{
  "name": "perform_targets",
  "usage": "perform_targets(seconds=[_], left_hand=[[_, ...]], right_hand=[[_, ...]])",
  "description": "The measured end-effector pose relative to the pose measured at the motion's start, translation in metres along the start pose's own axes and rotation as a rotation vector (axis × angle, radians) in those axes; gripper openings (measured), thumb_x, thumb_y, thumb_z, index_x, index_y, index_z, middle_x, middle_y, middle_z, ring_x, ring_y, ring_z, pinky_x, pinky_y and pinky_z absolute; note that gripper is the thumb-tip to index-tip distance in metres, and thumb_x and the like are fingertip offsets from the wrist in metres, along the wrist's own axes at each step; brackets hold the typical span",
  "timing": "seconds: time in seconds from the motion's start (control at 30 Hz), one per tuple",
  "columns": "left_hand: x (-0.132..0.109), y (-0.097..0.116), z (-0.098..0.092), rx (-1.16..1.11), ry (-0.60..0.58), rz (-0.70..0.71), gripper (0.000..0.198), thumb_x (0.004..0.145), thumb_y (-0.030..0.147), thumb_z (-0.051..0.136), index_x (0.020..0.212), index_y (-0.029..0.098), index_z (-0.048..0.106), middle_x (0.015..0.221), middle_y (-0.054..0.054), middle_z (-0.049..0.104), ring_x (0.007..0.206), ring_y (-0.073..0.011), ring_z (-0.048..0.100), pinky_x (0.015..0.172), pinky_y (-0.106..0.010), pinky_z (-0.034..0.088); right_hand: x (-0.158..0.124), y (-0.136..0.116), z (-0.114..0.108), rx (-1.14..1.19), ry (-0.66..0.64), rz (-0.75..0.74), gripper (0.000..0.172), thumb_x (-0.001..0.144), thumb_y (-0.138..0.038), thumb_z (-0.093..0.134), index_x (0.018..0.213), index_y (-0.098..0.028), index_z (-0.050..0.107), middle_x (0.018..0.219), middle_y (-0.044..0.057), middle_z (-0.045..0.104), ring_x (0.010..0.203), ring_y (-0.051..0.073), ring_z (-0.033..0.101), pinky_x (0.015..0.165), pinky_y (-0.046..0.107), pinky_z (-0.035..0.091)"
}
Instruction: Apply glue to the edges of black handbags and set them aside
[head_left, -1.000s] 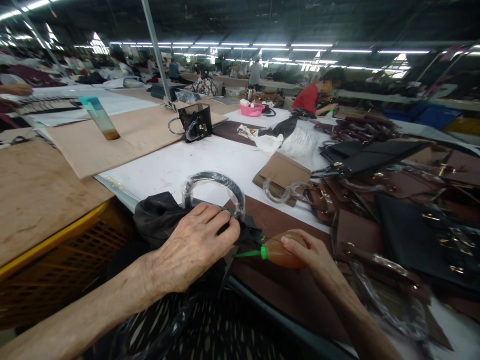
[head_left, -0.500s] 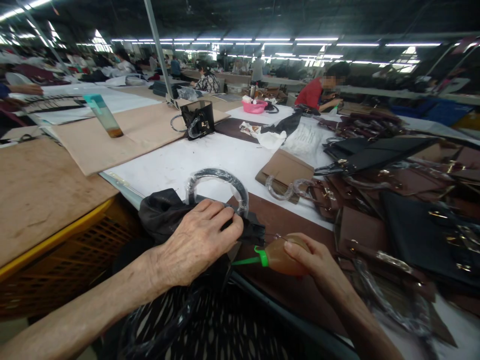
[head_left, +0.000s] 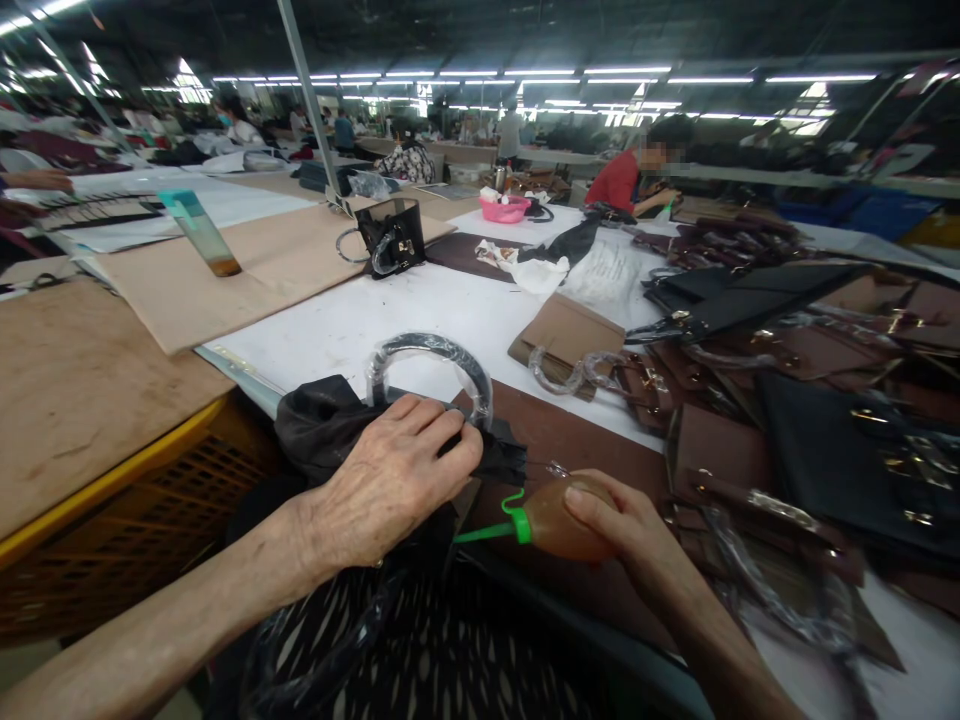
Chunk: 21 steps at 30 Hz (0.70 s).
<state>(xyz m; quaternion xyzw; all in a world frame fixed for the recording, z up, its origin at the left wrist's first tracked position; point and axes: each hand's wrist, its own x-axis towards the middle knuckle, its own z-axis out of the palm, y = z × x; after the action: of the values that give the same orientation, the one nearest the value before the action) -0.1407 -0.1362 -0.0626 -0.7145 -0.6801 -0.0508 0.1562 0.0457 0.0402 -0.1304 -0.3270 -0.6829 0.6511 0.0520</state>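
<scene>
My left hand (head_left: pixel 401 480) is closed on a black handbag (head_left: pixel 315 425) at the table's near edge, fingers bent over its upper part. A plastic-wrapped round handle (head_left: pixel 431 350) stands up behind my knuckles. Another wrapped handle (head_left: pixel 322 665) hangs low by my lap. In my right hand (head_left: pixel 622 515) lies a squeeze bottle (head_left: pixel 562 520) of amber-brown liquid, tilted nearly level. Its thin green nozzle (head_left: pixel 484 533) points left, the tip close to the bag below my left hand. Whether the tip touches the bag, I cannot tell.
Brown and black handbags (head_left: pixel 750 430) are heaped on the right. A brown sheet (head_left: pixel 592 430) lies under my right hand. Further back are a small black bag (head_left: pixel 390 235), a water bottle (head_left: pixel 199 232) and a pink basket (head_left: pixel 504 210). A yellow crate (head_left: pixel 150 510) stands at left.
The squeeze bottle and my right hand have shifted slightly left and down, the nozzle tip nearer the bag. My left hand keeps its hold on the handbag.
</scene>
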Motion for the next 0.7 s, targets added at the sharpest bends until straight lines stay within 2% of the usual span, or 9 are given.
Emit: perform_targets(seconds=[0.17, 0.33, 0.7], left_hand=[[0.002, 0.0, 0.0, 0.009, 0.024, 0.001, 0.021, 0.086, 0.019, 0.046, 0.105, 0.011, 0.051, 0.095, -0.01, 0.057, 0.086, -0.0237, 0.049, 0.077, -0.039, 0.041], [0.004, 0.0, -0.001, 0.002, 0.054, 0.001, 0.02, 0.088, 0.02, 0.042, 0.102, 0.01, 0.053, 0.092, -0.01, 0.058, 0.085, -0.0228, 0.05, 0.075, -0.038, 0.042], [0.001, 0.0, -0.001, 0.012, 0.032, 0.014, 0.021, 0.086, 0.019, 0.046, 0.104, 0.01, 0.053, 0.093, -0.01, 0.057, 0.085, -0.0234, 0.049, 0.076, -0.038, 0.041]], right_hand=[[-0.005, -0.001, 0.002, 0.027, -0.026, 0.008, 0.043, 0.068, -0.055, 0.06, 0.084, -0.015, 0.06, 0.068, 0.005, 0.06, 0.055, 0.019, 0.052, 0.038, 0.023, 0.038], [-0.009, 0.009, 0.004, 0.065, -0.035, 0.024, 0.044, 0.066, -0.058, 0.06, 0.08, -0.016, 0.06, 0.062, 0.004, 0.058, 0.049, 0.018, 0.051, 0.036, 0.023, 0.037], [-0.012, 0.02, 0.002, 0.18, 0.02, 0.028, 0.045, 0.071, -0.056, 0.06, 0.085, -0.013, 0.062, 0.065, 0.006, 0.059, 0.052, 0.018, 0.051, 0.034, 0.023, 0.037]])
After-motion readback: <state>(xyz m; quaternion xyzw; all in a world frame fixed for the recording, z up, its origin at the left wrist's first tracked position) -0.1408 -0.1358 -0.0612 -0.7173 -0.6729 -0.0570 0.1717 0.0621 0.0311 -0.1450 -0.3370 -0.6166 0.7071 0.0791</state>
